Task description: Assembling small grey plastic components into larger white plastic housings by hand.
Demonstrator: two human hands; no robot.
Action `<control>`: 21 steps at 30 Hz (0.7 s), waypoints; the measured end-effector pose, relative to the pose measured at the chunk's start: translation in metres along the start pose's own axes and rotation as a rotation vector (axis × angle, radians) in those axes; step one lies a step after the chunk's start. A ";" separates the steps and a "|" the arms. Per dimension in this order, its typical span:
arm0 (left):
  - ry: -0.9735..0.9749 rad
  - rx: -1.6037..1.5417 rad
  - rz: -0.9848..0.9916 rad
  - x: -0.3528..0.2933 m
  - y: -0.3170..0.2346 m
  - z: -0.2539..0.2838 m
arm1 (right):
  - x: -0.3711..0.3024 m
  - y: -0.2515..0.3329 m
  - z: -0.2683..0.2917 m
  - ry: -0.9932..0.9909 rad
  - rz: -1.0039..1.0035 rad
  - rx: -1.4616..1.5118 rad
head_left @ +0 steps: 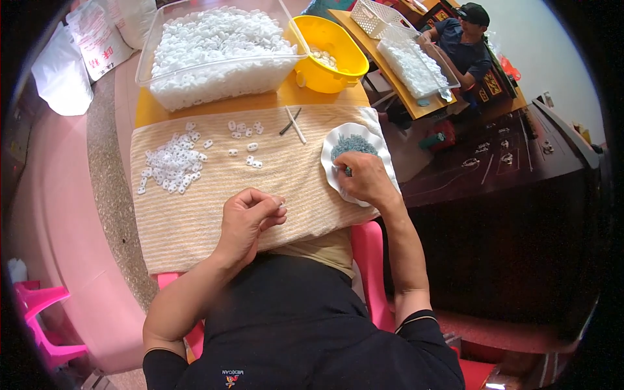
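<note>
My left hand (246,218) is closed in a pinch above the near part of the striped cloth (195,227). A small white plastic piece (282,206) shows at its fingertips, mostly covered. Over at the right, my right hand (367,177) reaches into a white wavy-rimmed dish (330,144), its fingers curled down at a heap of small grey-blue pieces (354,144). Whatever those fingers pinch is hidden. On the cloth's left lies a pile of small white two-holed pieces (172,162), with several more (252,147) scattered towards the middle.
A clear bin (214,91) full of white pieces stands at the table's far side, beside a yellow tub (354,49). A white stick (296,127) crosses a dark one (286,130) on the cloth. Another person (458,49) sits at a second table, far right. White sacks (62,71) stand left.
</note>
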State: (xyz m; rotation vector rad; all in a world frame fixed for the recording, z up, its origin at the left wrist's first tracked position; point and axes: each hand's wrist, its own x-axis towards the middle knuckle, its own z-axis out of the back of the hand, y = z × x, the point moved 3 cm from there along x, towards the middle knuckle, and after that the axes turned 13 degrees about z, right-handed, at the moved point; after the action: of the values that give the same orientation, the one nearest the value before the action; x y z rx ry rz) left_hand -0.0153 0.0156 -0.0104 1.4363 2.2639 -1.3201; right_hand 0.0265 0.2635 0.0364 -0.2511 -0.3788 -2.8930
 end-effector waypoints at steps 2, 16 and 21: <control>-0.004 0.002 0.002 0.000 0.000 0.000 | -0.002 -0.001 0.002 -0.071 0.031 0.016; 0.022 0.005 0.005 0.002 0.002 0.001 | -0.019 -0.009 0.002 -0.188 -0.113 0.337; 0.026 0.001 0.007 0.003 0.002 -0.001 | -0.022 -0.011 0.000 -0.206 -0.129 0.327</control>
State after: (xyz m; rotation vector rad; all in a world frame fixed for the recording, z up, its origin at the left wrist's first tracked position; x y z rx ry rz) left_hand -0.0147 0.0180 -0.0129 1.4693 2.2729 -1.3079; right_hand 0.0455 0.2783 0.0293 -0.4847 -0.9228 -2.8744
